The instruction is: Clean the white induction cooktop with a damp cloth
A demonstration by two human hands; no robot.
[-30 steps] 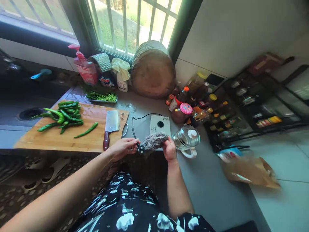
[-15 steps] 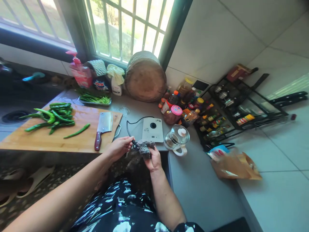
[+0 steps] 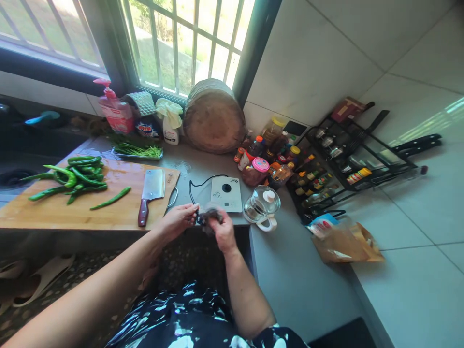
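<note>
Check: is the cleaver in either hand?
No, the cleaver lies on the cutting board, while both the left hand and right hand grip a grey rag.

On the left, a wooden cutting board [image 3: 90, 205] bearing a heap of green chili peppers [image 3: 74, 176], with 1 pepper [image 3: 110, 198] lying apart toward the cleaver [image 3: 150, 193], blade flat, red handle pointing to the near edge. Behind the board, a metal tray of green stalks [image 3: 137, 151], a pink pump bottle [image 3: 114, 111] and a white spray bottle [image 3: 169, 126] under the barred window. Leaning against the window frame, a round wooden chopping block [image 3: 213, 117]. Near the corner, a glass jug with white lid [image 3: 261, 205], a pink-lidded jar [image 3: 255, 170], crowded condiment bottles, a black wire rack [image 3: 357, 150]. Further right, a brown paper bag [image 3: 346, 242] on the grey counter [image 3: 308, 285].
</note>
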